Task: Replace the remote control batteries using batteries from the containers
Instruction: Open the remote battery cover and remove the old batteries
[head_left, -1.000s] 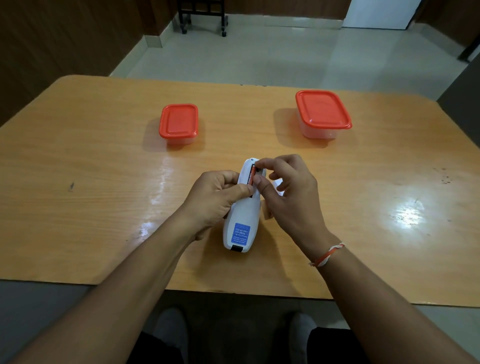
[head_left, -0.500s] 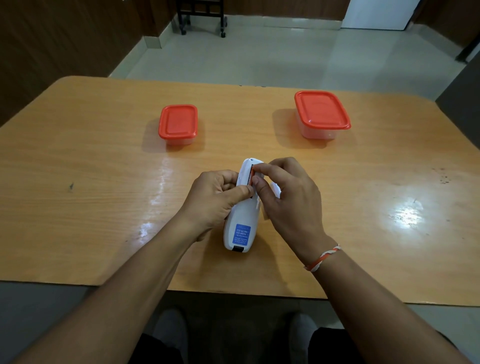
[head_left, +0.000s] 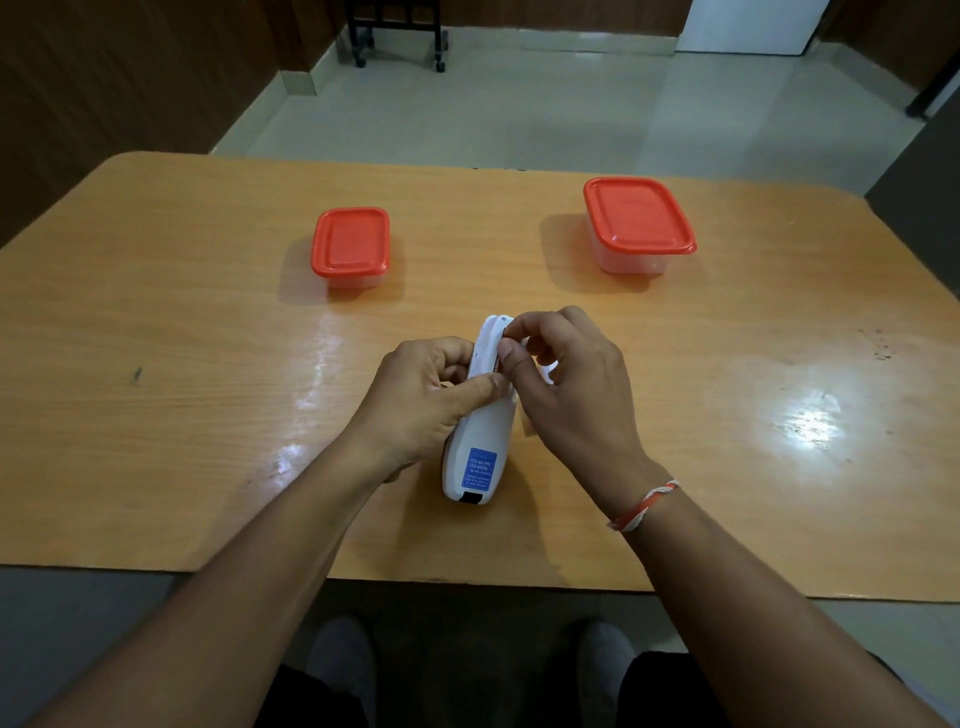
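A white remote control (head_left: 480, 447) lies face down on the wooden table (head_left: 156, 338), a blue label near its closer end. My left hand (head_left: 421, 400) grips its left side, thumb laid across the back. My right hand (head_left: 566, 384) pinches a battery (head_left: 500, 358) with thumb and forefinger at the open compartment at the far end; only a sliver of the battery shows. A white piece, perhaps the compartment cover (head_left: 545, 375), peeks out under my right fingers. A small red-lidded container (head_left: 351, 246) stands at the far left, a larger one (head_left: 637, 218) at the far right, both closed.
The table's front edge runs just below the remote. Beyond the far edge lie a tiled floor and the legs of a dark wheeled stand (head_left: 397, 36). My shoes (head_left: 343, 660) show under the table.
My right thumb and forefinger have shifted slightly up along the far end of the remote, over the battery. The left hand and the remote have barely moved.
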